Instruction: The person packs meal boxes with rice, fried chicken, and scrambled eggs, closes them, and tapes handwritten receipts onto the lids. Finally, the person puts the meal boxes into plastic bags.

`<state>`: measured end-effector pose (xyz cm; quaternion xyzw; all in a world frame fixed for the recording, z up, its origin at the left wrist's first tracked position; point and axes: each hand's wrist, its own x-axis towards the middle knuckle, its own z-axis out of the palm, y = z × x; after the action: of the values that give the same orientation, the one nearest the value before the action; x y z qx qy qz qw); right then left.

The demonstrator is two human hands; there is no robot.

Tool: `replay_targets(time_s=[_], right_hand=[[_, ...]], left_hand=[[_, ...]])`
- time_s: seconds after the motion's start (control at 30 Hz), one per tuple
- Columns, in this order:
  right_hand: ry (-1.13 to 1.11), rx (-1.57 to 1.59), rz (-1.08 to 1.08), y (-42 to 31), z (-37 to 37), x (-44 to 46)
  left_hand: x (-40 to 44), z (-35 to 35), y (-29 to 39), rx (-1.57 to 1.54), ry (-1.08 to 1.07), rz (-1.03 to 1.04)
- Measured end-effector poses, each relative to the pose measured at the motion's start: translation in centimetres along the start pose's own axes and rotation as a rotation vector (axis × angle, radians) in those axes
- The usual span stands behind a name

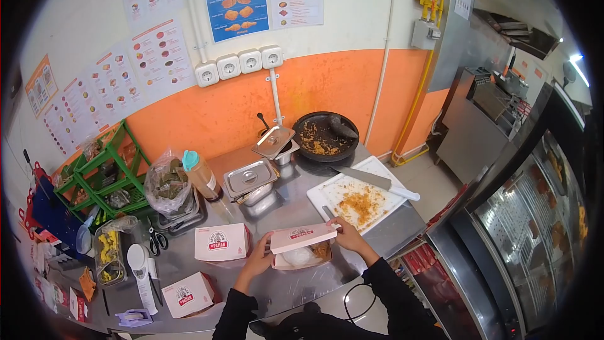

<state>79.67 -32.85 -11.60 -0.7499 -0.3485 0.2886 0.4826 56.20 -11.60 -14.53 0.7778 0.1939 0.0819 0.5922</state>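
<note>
A white and red cardboard meal box point(292, 238) stands partly open at the table's front edge, its printed lid tilted over the contents. Inside lie a white wrapped bundle point(301, 257) and a browned piece of food point(322, 251), perhaps fried chicken. My left hand point(257, 259) grips the box's left side by the lid corner. At the right end of the lid, my right hand point(347, 237) pinches the cardboard edge. Two closed boxes of the same print, one behind point(221, 243) and one in front point(189, 294), sit to the left.
Behind my right hand, a white cutting board point(321, 196) bears crumbs and a cleaver point(365, 177). Farther back are a black stone mortar point(308, 158), lidded steel pans point(250, 178) and a sauce bottle point(202, 176). Scissors point(157, 240) and green racks point(107, 170) stand left; a glass display case point(535, 214) is right.
</note>
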Motion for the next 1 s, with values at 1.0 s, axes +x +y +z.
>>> replay_targets(time_s=[1.0], right_hand=[[-0.083,0.128,-0.007,1.4,1.0,-1.7]], left_hand=[[0.3,-1.1,0.1,0.014,-0.108,0.086]])
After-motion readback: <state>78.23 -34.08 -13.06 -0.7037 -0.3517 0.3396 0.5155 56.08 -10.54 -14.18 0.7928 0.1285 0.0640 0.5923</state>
